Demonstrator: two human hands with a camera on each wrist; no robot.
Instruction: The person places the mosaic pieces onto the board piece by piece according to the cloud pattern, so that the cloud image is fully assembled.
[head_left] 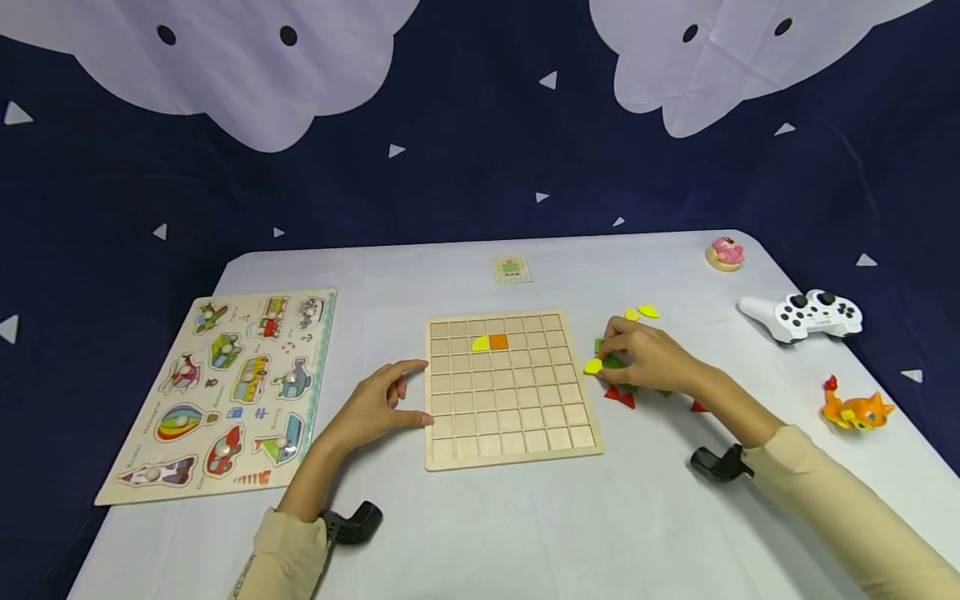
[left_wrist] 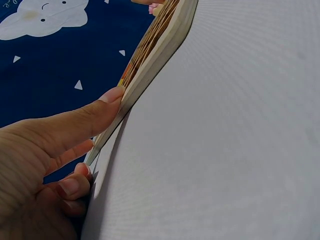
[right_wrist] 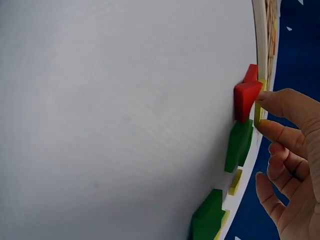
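A wooden grid board (head_left: 513, 458) lies mid-table. On it are a yellow quarter-circle piece (head_left: 481, 343) and an orange square piece (head_left: 498, 342), side by side in the upper rows. My left hand (head_left: 378, 406) touches the board's left edge with thumb and index finger spread apart; in the left wrist view, the thumb (left_wrist: 107, 100) rests along that edge. Right of the board, my right hand (head_left: 651, 354) pinches a yellow piece (right_wrist: 258, 111) between thumb and index finger. Red triangle pieces (right_wrist: 246, 100) and green pieces (right_wrist: 239, 145) lie about that hand, partly hidden by it in the head view.
A peg puzzle board (head_left: 247, 392) with vehicle pictures lies at the left. Behind the grid board is a small pattern card (head_left: 512, 269). Along the right side stand a pink figurine (head_left: 726, 253), a white game controller (head_left: 806, 317) and an orange toy cat (head_left: 857, 410).
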